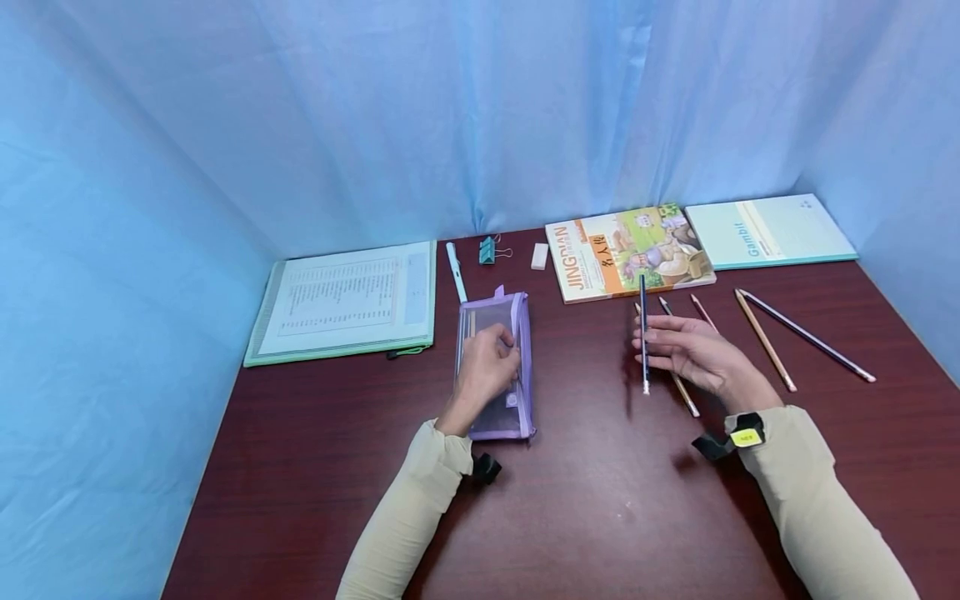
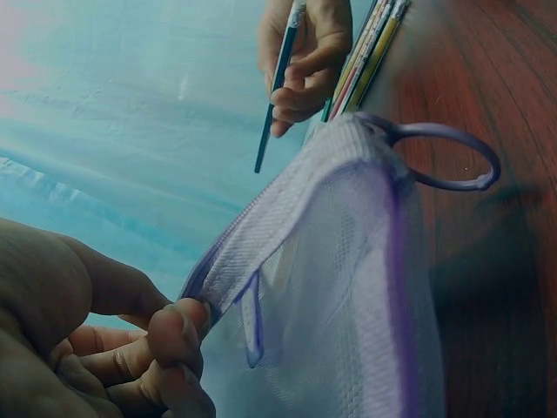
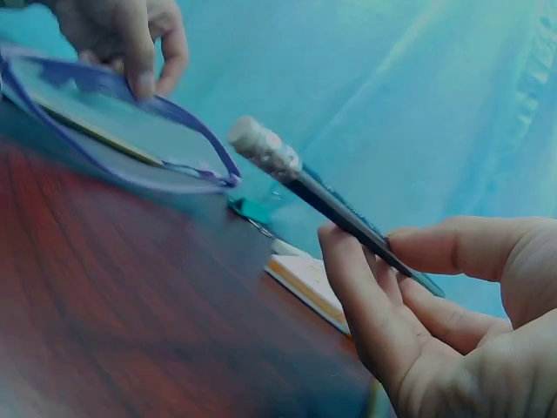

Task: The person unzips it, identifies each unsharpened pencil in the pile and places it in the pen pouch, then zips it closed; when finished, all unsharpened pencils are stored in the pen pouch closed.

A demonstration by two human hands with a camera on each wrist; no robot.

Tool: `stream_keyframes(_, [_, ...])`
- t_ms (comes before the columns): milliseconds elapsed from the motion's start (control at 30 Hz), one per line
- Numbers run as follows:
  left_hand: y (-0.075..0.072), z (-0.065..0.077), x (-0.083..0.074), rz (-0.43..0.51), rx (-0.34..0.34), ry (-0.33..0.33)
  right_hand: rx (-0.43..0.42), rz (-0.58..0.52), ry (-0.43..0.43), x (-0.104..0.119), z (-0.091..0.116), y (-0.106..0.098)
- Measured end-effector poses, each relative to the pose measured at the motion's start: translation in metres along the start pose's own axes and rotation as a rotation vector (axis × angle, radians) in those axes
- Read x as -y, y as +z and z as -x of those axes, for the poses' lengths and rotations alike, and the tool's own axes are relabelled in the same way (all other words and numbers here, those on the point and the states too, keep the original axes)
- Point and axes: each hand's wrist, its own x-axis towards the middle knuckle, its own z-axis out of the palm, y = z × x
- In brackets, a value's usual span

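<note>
My left hand pinches the zip edge of a purple mesh pencil case. In the left wrist view the edge is lifted between thumb and fingers, and a small zip pull hangs beside it. A light-coloured pencil shows inside the opened mouth of the case in the right wrist view. To the right, above the table, my right hand holds a dark blue pencil between thumb and fingertips. Its white eraser end points toward the case in the right wrist view.
Several pencils lie at the right, among them a gold one and a dark one. Behind are a book, a notebook, an eraser, a binder clip and a pen. A document pouch lies left.
</note>
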Motion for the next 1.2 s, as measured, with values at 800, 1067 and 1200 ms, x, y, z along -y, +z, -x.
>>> stream_keyframes(800, [0.001, 0.001, 0.002, -0.028, -0.013, 0.011, 0.024, 0.326, 0.197, -0.060, -0.074, 0.091])
stream_keyframes(1067, [0.000, 0.000, 0.000, -0.028, -0.003, 0.003, -0.067, 0.370, 0.141, -0.066, -0.088, 0.110])
stream_keyframes(1200, [-0.001, -0.001, 0.000, -0.055, -0.016, 0.015, -0.111, 0.411, 0.099, -0.068, -0.090, 0.119])
